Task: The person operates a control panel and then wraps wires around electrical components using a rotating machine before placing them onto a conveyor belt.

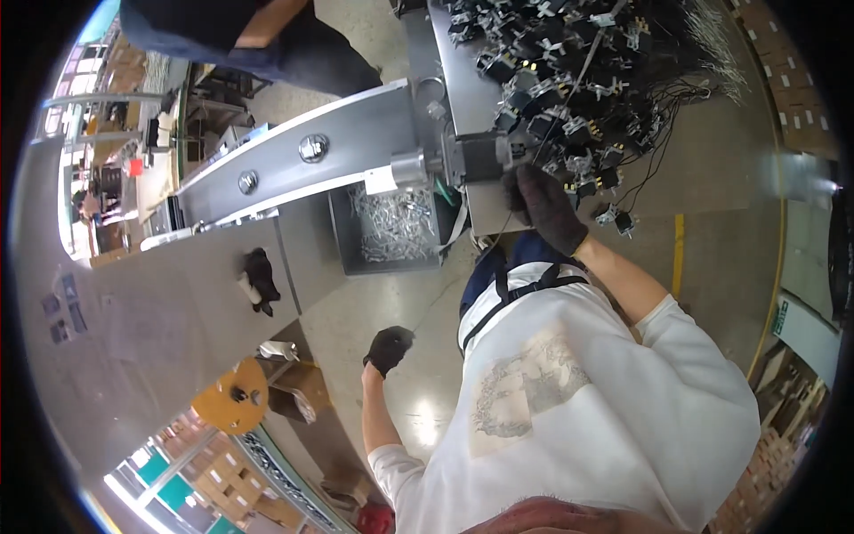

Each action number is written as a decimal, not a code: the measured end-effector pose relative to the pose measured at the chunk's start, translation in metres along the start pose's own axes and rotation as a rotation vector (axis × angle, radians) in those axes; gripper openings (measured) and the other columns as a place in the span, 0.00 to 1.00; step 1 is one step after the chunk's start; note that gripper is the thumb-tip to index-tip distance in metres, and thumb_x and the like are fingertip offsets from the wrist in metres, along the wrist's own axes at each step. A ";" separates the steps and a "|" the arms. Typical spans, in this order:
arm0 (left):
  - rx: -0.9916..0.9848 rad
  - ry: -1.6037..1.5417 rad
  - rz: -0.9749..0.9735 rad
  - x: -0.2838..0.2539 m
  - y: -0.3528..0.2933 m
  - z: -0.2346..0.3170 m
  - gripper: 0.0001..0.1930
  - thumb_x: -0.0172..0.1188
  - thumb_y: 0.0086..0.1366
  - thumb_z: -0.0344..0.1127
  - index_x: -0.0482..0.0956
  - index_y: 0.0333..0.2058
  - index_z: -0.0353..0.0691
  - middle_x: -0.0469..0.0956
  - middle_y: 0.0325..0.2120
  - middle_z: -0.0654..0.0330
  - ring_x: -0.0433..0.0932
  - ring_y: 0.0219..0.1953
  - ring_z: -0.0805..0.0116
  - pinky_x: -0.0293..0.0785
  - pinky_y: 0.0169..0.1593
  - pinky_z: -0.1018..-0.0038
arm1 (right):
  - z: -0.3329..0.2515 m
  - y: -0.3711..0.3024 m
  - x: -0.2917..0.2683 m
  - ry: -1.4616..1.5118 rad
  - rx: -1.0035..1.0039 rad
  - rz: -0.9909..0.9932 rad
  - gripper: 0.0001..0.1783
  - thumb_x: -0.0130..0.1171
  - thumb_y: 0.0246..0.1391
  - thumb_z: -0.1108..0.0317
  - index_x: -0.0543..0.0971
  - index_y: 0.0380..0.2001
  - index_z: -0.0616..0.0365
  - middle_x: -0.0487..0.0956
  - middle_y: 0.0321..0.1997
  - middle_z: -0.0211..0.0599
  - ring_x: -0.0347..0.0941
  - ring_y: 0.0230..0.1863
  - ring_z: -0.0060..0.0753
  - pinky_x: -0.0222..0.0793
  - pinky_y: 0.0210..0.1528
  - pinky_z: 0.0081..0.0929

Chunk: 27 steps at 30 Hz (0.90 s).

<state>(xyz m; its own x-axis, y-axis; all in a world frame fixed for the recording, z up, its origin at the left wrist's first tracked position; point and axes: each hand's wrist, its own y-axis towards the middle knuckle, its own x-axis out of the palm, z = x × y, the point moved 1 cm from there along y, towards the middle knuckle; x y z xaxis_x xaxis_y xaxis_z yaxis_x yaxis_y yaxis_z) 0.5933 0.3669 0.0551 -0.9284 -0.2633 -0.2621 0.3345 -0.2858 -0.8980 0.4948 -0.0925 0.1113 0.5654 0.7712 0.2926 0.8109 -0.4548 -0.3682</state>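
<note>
My left hand (389,350), in a black glove, is closed and held low over the floor, left of my body. A thin dark cord (445,298) runs from it up toward my right hand and is hard to follow in places. My right hand (547,209), also in a black glove, is at the near edge of the metal table (489,206), its fingers curled round the cord. Just beyond its fingertips is a dark motor block (476,158) at the conveyor's end. A heap of small black parts with metal brackets and cords (569,98) covers the table behind it.
A conveyor belt (356,133) carries two shiny round metal parts (313,148). Below it stands a grey bin (342,245) of small metal pieces. Another person (267,49) stands beyond the conveyor. A grey tabletop (169,303) with a dark glove (259,280) lies to the left.
</note>
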 end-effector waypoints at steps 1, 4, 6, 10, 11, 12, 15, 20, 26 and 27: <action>-0.001 -0.015 -0.005 0.004 0.010 -0.038 0.10 0.64 0.65 0.40 0.86 0.37 0.41 0.82 0.27 0.62 0.77 0.27 0.75 0.74 0.32 0.75 | 0.006 -0.003 0.004 -0.042 0.036 0.031 0.27 0.41 0.73 0.42 0.78 0.35 0.51 0.74 0.24 0.20 0.63 0.20 0.11 0.56 0.20 0.15; -0.062 0.497 0.001 0.020 0.042 -0.165 0.12 0.58 0.66 0.42 0.86 0.36 0.43 0.82 0.26 0.61 0.77 0.25 0.74 0.75 0.31 0.70 | -0.002 -0.008 0.028 -0.036 0.011 -0.139 0.27 0.41 0.74 0.43 0.78 0.34 0.51 0.75 0.23 0.21 0.65 0.20 0.12 0.57 0.20 0.15; 0.047 0.931 -0.150 0.028 0.042 -0.214 0.14 0.55 0.66 0.43 0.86 0.34 0.42 0.81 0.24 0.60 0.75 0.22 0.71 0.75 0.30 0.65 | -0.001 -0.001 0.055 -0.025 0.028 -0.210 0.27 0.41 0.73 0.43 0.79 0.35 0.51 0.76 0.23 0.23 0.66 0.19 0.13 0.59 0.20 0.16; -0.324 0.263 -0.362 0.038 0.002 -0.246 0.12 0.55 0.69 0.41 0.85 0.36 0.41 0.80 0.25 0.61 0.74 0.22 0.72 0.70 0.27 0.68 | 0.022 0.022 0.120 0.075 0.160 -0.402 0.29 0.41 0.73 0.41 0.79 0.34 0.52 0.79 0.24 0.28 0.68 0.18 0.16 0.64 0.21 0.19; -0.364 0.005 -0.417 0.038 -0.015 -0.253 0.11 0.56 0.70 0.39 0.84 0.37 0.41 0.80 0.24 0.62 0.73 0.23 0.73 0.68 0.26 0.70 | 0.029 0.030 0.132 0.153 0.231 -0.399 0.30 0.40 0.72 0.40 0.80 0.35 0.53 0.80 0.25 0.28 0.69 0.19 0.17 0.65 0.22 0.20; -0.166 0.114 -0.540 0.056 -0.035 -0.284 0.15 0.57 0.68 0.41 0.80 0.49 0.42 0.81 0.28 0.61 0.76 0.25 0.72 0.72 0.29 0.71 | 0.038 0.034 0.152 0.176 0.241 -0.440 0.31 0.39 0.72 0.38 0.80 0.35 0.52 0.80 0.26 0.28 0.69 0.20 0.17 0.66 0.23 0.20; -0.276 -0.228 -0.727 0.085 -0.088 -0.325 0.22 0.60 0.66 0.50 0.82 0.53 0.41 0.80 0.26 0.61 0.74 0.23 0.73 0.71 0.27 0.74 | 0.095 0.040 0.179 0.284 0.358 -0.434 0.34 0.37 0.71 0.35 0.80 0.35 0.52 0.81 0.29 0.28 0.70 0.23 0.18 0.67 0.26 0.20; -0.863 -0.021 -0.743 0.090 -0.162 -0.213 0.15 0.58 0.70 0.46 0.86 0.40 0.42 0.76 0.20 0.63 0.64 0.16 0.76 0.60 0.21 0.76 | 0.154 -0.006 0.180 0.356 0.426 -0.404 0.34 0.38 0.72 0.38 0.80 0.32 0.57 0.81 0.25 0.35 0.68 0.17 0.23 0.64 0.20 0.25; -0.922 -0.330 -0.793 0.136 -0.216 -0.284 0.14 0.59 0.70 0.44 0.86 0.41 0.42 0.77 0.21 0.64 0.66 0.17 0.76 0.62 0.21 0.76 | 0.153 -0.033 0.171 0.250 0.484 -0.326 0.35 0.39 0.71 0.38 0.80 0.32 0.59 0.82 0.24 0.35 0.67 0.14 0.24 0.62 0.16 0.25; -0.926 -0.376 -0.803 0.140 -0.220 -0.290 0.14 0.59 0.70 0.44 0.86 0.41 0.42 0.77 0.21 0.64 0.66 0.17 0.76 0.62 0.22 0.76 | 0.154 -0.032 0.169 0.263 0.466 -0.346 0.35 0.39 0.71 0.38 0.80 0.32 0.59 0.82 0.24 0.35 0.68 0.14 0.23 0.63 0.17 0.24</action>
<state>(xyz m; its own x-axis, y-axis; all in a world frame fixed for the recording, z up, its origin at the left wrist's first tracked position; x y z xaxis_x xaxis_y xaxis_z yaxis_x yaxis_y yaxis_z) 0.3426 0.6607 0.1137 -0.6636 -0.6018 0.4444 -0.6726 0.2199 -0.7066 0.5412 0.1215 0.0369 0.3488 0.6765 0.6487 0.8359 0.0885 -0.5418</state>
